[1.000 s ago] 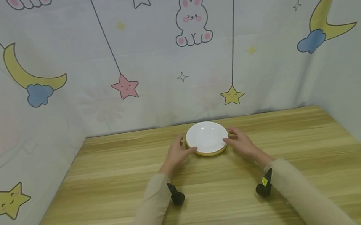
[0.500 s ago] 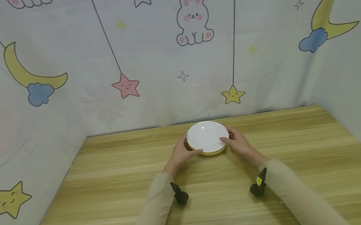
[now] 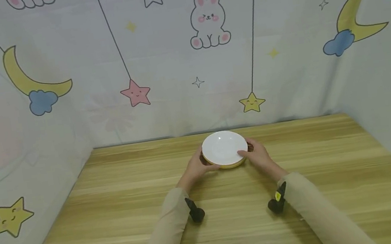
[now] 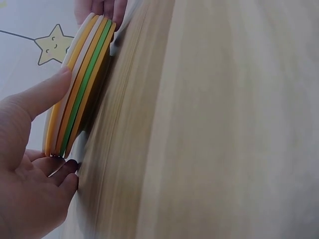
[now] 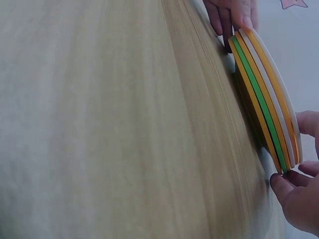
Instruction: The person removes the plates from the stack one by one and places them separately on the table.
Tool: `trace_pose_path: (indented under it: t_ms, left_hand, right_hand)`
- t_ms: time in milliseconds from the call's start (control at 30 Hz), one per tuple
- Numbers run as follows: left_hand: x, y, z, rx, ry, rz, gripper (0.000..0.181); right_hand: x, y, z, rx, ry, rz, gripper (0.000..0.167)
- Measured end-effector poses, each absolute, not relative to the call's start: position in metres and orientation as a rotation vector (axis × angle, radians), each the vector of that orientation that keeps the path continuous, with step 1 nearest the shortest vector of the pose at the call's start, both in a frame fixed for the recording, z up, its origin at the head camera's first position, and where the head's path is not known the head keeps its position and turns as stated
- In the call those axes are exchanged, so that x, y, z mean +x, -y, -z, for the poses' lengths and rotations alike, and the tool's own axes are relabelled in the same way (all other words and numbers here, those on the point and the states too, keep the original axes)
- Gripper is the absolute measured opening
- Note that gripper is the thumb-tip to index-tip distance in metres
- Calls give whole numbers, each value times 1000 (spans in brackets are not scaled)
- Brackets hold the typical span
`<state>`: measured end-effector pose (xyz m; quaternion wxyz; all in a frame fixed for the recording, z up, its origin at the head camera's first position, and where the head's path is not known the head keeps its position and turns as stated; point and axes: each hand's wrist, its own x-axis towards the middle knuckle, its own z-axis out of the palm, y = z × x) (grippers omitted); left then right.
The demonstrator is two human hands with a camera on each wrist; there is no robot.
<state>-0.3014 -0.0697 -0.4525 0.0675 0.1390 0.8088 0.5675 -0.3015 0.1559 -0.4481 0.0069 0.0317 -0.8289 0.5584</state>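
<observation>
A stack of several shallow round plates (image 3: 223, 148) is at the far middle of the table, with a white plate uppermost. From the side, the edges of the stacked plates (image 4: 79, 89) show white, orange and green bands. My left hand (image 3: 196, 169) grips the left side, its thumb along the near edge and its fingers round the side and low down. On the opposite side my right hand (image 3: 262, 158) holds the stack, with the thumb over the top plate's rim and fingertips (image 5: 281, 186) by the lowest plate. Whether the stack's base touches the table cannot be told.
The wood-grain table (image 3: 232, 225) reaches back to a pale curtain (image 3: 168, 59) printed with stars, moons and a bunny. Curtain sides also stand at left and right. A small black device is on each wrist.
Both hands have drawn in closer to the plates. The left thumb has slid rightward along the near edge, and the right thumb lies further over the rim. The stack has barely moved.
</observation>
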Motion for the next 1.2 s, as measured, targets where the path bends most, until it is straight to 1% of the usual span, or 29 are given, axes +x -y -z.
trace_pose_path:
  t_ms: [400,833,1033,1200]
  left_hand:
    - [-299,72,449,310,-2504,-1570,100]
    - [-299,71,448,325,-2552,-1523,97]
    - [-298,73,449,341,-2533,-1525,102]
    - [-300,73,451,326,-2522,-1511,105]
  right_hand:
    - [-304,-155,448,53,2610,-1744,58]
    - [-303,-162,442,17,2681,-1666,52]
    - [-304,-166,442,-1,2706,-1658,49]
    - [-304,-170,443,13,2665,-1764,48]
